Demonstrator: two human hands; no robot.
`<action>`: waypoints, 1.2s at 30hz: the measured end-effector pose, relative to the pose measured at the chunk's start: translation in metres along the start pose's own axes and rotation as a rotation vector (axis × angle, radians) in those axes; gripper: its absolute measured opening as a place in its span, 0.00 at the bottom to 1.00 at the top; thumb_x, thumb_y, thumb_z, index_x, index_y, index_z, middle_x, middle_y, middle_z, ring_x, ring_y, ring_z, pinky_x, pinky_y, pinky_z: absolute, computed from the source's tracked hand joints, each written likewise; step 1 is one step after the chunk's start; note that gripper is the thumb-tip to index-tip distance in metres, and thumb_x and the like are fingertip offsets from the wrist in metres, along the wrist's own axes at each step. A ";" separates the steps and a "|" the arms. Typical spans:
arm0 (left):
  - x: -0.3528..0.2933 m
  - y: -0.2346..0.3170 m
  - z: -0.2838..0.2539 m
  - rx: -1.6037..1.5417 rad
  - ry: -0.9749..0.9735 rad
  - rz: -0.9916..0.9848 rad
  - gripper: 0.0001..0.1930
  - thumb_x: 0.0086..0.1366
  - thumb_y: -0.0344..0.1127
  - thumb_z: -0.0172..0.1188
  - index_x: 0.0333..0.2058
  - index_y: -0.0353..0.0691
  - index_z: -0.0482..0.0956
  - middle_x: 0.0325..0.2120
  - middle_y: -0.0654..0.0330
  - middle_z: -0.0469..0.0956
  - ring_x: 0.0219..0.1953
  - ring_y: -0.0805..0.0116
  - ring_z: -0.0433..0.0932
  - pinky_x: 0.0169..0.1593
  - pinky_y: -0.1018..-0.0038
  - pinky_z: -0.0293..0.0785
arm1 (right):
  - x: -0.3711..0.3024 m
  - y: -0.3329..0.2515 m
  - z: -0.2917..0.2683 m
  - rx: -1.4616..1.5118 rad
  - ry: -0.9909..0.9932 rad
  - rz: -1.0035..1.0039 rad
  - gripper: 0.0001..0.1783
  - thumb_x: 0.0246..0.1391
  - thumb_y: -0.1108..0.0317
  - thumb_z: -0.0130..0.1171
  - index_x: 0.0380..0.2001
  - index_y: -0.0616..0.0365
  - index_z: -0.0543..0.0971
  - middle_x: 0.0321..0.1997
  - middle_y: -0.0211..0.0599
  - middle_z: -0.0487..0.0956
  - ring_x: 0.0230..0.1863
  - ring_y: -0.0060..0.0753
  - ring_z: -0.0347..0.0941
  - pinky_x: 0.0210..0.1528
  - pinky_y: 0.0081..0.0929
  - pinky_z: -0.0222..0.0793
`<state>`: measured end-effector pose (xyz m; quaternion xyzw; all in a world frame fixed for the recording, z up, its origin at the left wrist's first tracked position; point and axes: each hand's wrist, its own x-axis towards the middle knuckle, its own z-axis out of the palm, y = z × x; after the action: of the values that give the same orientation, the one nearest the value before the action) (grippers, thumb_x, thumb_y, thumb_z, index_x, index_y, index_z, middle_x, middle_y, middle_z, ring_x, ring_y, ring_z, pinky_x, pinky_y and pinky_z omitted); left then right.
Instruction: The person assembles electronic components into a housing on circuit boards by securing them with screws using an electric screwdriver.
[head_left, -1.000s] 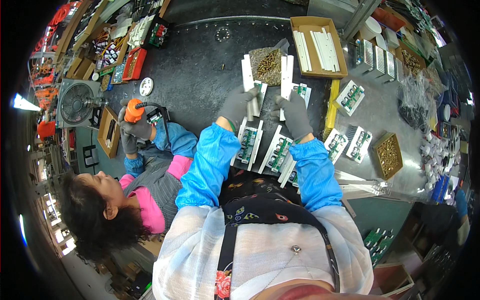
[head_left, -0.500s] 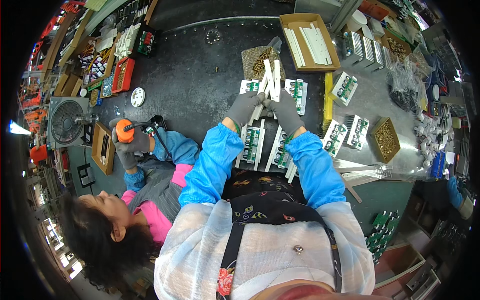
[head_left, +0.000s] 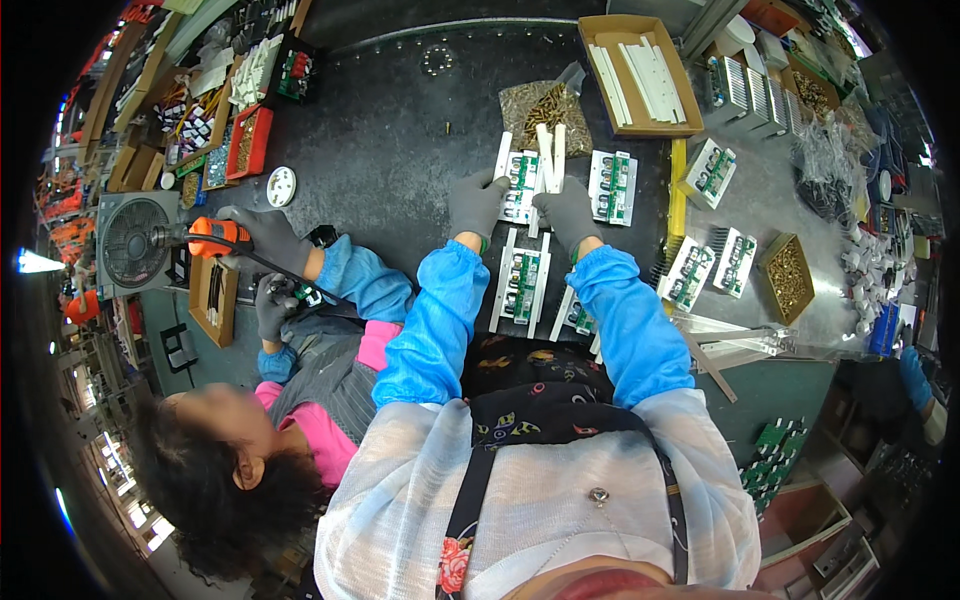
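Observation:
My left hand (head_left: 477,206), in a grey glove, pinches a white strip (head_left: 503,156) at the left edge of a green circuit board assembly (head_left: 519,188). My gloved right hand (head_left: 568,214) is closed on a few white strips (head_left: 551,158) that stick up over that board's right side. Just right of this hand lies another green board (head_left: 613,187) on a white base. Closer to my body, a board (head_left: 522,286) lies between two white strips. One more board (head_left: 576,315) is partly hidden by my right sleeve.
Beyond my hands are a bag of brass-coloured pieces (head_left: 545,112) and a cardboard box of white strips (head_left: 604,122). At left a co-worker's gloved hand holds an orange tool (head_left: 218,236). To the right are a yellow bar (head_left: 676,200), more boards (head_left: 735,262) and a tray of small brass parts (head_left: 787,278).
My hands have moved apart; the left has carried one strip to the board's left side, while the right keeps the others. The co-worker's orange tool has shifted left.

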<state>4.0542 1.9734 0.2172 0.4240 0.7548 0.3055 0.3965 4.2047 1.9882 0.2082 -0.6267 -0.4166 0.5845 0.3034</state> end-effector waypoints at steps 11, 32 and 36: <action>0.000 -0.005 0.002 0.317 0.050 0.143 0.16 0.56 0.42 0.58 0.43 0.44 0.78 0.33 0.52 0.78 0.36 0.54 0.76 0.41 0.61 0.70 | -0.029 -0.009 -0.051 0.076 0.236 -0.068 0.15 0.51 0.63 0.57 0.38 0.63 0.77 0.23 0.35 0.76 0.20 0.25 0.71 0.22 0.25 0.66; 0.014 0.072 0.084 -0.216 -0.494 -0.091 0.14 0.57 0.39 0.56 0.33 0.31 0.77 0.25 0.58 0.77 0.23 0.71 0.75 0.25 0.78 0.73 | -0.009 0.030 -0.127 -0.312 0.431 -0.055 0.19 0.55 0.63 0.52 0.46 0.64 0.74 0.38 0.42 0.79 0.39 0.33 0.75 0.44 0.25 0.69; 0.024 0.066 0.086 -0.114 -0.490 -0.129 0.13 0.57 0.37 0.59 0.32 0.30 0.77 0.24 0.57 0.77 0.22 0.72 0.75 0.25 0.77 0.75 | -0.014 0.035 -0.120 -0.189 0.430 -0.123 0.21 0.53 0.63 0.52 0.50 0.59 0.72 0.45 0.46 0.77 0.47 0.40 0.73 0.51 0.28 0.65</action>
<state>4.1465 2.0356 0.2191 0.4131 0.6431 0.2098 0.6097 4.3292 1.9722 0.2003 -0.7356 -0.4329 0.3766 0.3600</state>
